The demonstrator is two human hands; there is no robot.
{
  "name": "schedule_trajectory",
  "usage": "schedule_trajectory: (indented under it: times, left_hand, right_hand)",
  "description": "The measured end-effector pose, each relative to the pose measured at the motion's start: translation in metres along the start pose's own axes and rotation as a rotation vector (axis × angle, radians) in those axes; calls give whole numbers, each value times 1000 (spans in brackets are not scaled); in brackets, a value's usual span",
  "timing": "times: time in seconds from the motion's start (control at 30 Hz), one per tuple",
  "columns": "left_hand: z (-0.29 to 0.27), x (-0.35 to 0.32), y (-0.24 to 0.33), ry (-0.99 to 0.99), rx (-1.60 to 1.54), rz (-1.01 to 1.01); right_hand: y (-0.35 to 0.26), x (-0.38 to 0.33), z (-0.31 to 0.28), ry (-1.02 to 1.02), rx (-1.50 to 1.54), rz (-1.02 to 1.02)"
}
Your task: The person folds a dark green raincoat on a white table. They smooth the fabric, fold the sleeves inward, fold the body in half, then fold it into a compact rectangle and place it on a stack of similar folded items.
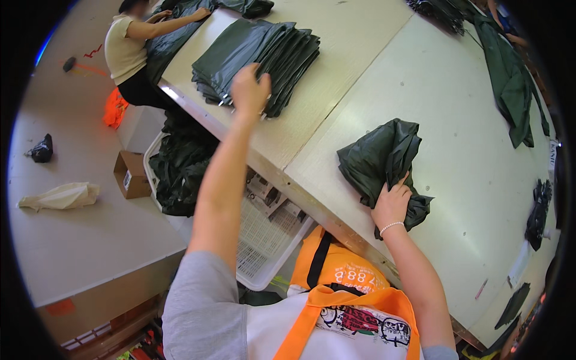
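- At the far left of the frame, a small black bag and a crumpled cream cloth lie on the grey floor, well apart from the desk.
- In the upper left, another person in a pale top leans over the desk's far end, with one hand resting on dark green fabric.
- Just right of the cloth, a small cardboard box stands on the floor beside a heap of dark green fabric piled in a white slatted crate under the desk edge.
- The left hand reaches to the upper centre of the frame and rests on the near edge of a stack of folded dark green covers; its fingers lie flat on the stack, the grip loose and not closed around anything.
- The pale desk runs diagonally from the upper centre to the lower right.
- The right hand, with a bead bracelet at the wrist, sits right of centre, its grip clamped on the lower edge of a bunched dark green cover that lies on the desk near its front edge.
- In the upper right, a long dark green piece is draped over the desk.
- At the far right edge, smaller dark scraps lie on the desk.
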State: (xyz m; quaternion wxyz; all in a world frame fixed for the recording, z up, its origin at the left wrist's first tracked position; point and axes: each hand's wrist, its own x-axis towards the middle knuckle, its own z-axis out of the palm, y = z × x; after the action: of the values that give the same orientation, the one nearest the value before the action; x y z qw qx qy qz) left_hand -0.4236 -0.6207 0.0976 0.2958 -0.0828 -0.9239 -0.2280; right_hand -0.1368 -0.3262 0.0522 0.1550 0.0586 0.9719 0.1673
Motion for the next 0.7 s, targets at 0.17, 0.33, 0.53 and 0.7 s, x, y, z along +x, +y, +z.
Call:
schedule_trajectory:
  times: [0.17,0.33,0.53,0.7]
  left_hand:
    - [39,27,-70,-475,230,-98]
    - [9,-31,67,-369,276,234]
    - [15,-242,225,-658,-62,390]
    - [9,-322,302,-735,-404,294]
  right_hand:
    - [11,2,-4,-3,105,-36]
    - [65,0,-18,153,587,-6]
    - [158,-94,17,274,1343,397]
    - [199,-189,34,413,1378,669]
